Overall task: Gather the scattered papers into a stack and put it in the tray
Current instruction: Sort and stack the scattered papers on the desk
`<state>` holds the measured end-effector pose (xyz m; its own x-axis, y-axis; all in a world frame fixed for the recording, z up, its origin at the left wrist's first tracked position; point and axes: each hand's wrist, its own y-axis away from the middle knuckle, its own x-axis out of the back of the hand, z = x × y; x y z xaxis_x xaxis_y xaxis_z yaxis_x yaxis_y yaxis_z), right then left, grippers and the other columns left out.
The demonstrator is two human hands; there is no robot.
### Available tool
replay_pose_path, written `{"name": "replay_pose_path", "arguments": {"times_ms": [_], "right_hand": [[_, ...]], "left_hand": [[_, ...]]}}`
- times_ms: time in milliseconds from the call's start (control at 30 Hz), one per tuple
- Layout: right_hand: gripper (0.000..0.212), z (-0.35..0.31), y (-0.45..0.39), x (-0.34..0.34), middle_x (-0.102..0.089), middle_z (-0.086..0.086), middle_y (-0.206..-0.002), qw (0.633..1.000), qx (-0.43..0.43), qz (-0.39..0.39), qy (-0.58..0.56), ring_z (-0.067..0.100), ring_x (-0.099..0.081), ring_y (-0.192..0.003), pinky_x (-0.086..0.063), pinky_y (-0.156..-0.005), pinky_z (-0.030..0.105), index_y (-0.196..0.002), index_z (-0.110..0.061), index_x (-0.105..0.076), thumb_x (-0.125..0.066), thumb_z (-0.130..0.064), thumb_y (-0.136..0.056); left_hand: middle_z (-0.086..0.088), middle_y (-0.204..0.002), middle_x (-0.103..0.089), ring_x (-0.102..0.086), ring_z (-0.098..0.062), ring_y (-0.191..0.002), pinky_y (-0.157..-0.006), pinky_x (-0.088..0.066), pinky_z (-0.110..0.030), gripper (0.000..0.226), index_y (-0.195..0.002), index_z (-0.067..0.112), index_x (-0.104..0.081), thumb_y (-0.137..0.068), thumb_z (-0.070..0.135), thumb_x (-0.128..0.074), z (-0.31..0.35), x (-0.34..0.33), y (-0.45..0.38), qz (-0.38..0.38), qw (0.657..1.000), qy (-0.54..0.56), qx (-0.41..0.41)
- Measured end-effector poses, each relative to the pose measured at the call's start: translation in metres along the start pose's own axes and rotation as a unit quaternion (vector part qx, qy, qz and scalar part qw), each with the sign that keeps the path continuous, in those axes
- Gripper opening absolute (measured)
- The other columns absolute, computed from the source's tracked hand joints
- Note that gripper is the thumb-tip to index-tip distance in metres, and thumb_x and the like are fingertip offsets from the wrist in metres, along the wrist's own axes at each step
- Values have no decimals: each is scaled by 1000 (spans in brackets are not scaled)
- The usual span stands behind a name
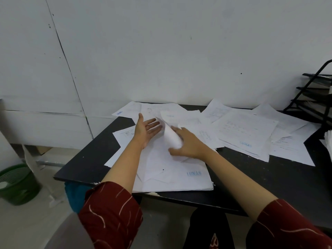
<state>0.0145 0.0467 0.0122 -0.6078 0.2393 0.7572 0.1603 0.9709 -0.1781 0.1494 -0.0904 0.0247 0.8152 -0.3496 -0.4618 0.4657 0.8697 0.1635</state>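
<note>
White printed papers lie scattered over a black table [86,168]. A thicker pile [179,178] sits near the front edge, and more loose sheets [246,130] spread to the right and back. My right hand [188,144] holds a curled, lifted sheet [170,133] between thumb and fingers above the front pile. Palm turned inward and fingers straight, my left hand [145,130] is just left of that curled sheet. A black wire tray rack [312,99] with several tiers stands at the far right against the wall.
A green basket [17,184] sits on the floor at the left, below the table. The white wall runs right behind the table. Another bunch of papers [327,141] pokes in at the right edge.
</note>
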Motion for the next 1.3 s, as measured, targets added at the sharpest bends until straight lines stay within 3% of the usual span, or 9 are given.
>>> {"name": "replay_pose_path", "arguments": {"times_ms": [67, 200, 267, 567, 700, 800, 1067, 1167, 1300], "right_hand": [[90, 4, 1, 4, -45, -5, -136, 996, 50, 62, -49, 12, -41, -128, -34, -103, 26, -147, -30, -31, -74, -44, -70], [79, 8, 2, 9, -44, -11, -143, 987, 93, 112, -62, 1, -39, -129, -32, -107, 21, -147, -32, -32, -72, -27, -80], [77, 7, 2, 9, -46, -12, -139, 984, 115, 122, -57, 2, -43, -125, -36, -105, 22, -146, -35, -31, -69, -22, -80], [54, -1, 1, 3, -55, -21, -117, 963, 194, 186, -28, -3, -54, -77, -39, -74, 8, -138, -26, -44, -45, 3, -92], [52, 10, -11, -3, -46, -9, -84, 967, 183, 180, 7, 0, -47, -74, -35, -67, 11, -107, -28, -68, -38, 10, -87], [50, 12, -12, -3, -46, 1, -77, 971, 162, 175, -15, 2, -46, -69, -33, -64, 10, -98, -28, -71, -39, 9, -88], [33, 2, -4, -10, -64, -6, -123, 979, 134, 123, -88, -14, -53, -101, -40, -93, 8, -122, -25, -66, -58, -11, -93], [61, -6, 0, -10, -59, -16, -124, 973, 98, 66, -197, 5, -60, -93, -50, -87, 28, -135, -42, -48, -64, -8, -86], [56, -12, 5, 4, -66, -6, -74, 941, 3, -162, -297, 10, -61, -74, -45, -82, 29, -135, -30, -51, -67, -8, -86]], "left_hand": [[-12, -114, -64, -60, -30, -101, -83, -51, -34, 49, -113, 5, -63, -100, 42, -33, -3, 5, -1, 99, 984, -136, -52], [-16, -136, -43, -35, -35, -126, -104, -27, -42, 38, -123, 17, -54, -88, 30, -48, -3, 23, -2, 332, 768, -547, -19], [-21, -143, -30, -26, -37, -132, -107, -23, -42, 52, -133, 10, -41, -86, 30, -54, 1, 28, 3, 344, 736, -582, 49], [-22, -130, -48, -52, -34, -116, -83, -45, -35, 59, -132, -4, -26, -84, 4, -61, 15, 38, 4, 271, 862, -426, -51], [-1, -109, -55, -53, -24, -106, -102, -32, -38, 50, -125, 4, -36, -86, 18, -64, 13, 31, 7, 222, 866, -425, -145], [0, -115, -50, -52, -18, -100, -85, -41, -31, 54, -131, 9, -39, -90, 35, -61, 10, 24, 5, 143, 923, -329, -141], [-5, -130, -58, -55, -27, -116, -105, -41, -46, 72, -134, 19, -50, -85, 69, -38, 4, 27, -13, 55, 972, -229, 15], [-7, -125, -62, -59, -27, -112, -104, -41, -47, 71, -129, 22, -55, -81, 72, -42, 4, 28, -15, 36, 977, -206, 31], [-8, -116, -68, -65, -29, -105, -98, -47, -46, 91, -125, 23, -59, -53, 77, -67, 0, 31, -21, 17, 981, -185, 60]]}}
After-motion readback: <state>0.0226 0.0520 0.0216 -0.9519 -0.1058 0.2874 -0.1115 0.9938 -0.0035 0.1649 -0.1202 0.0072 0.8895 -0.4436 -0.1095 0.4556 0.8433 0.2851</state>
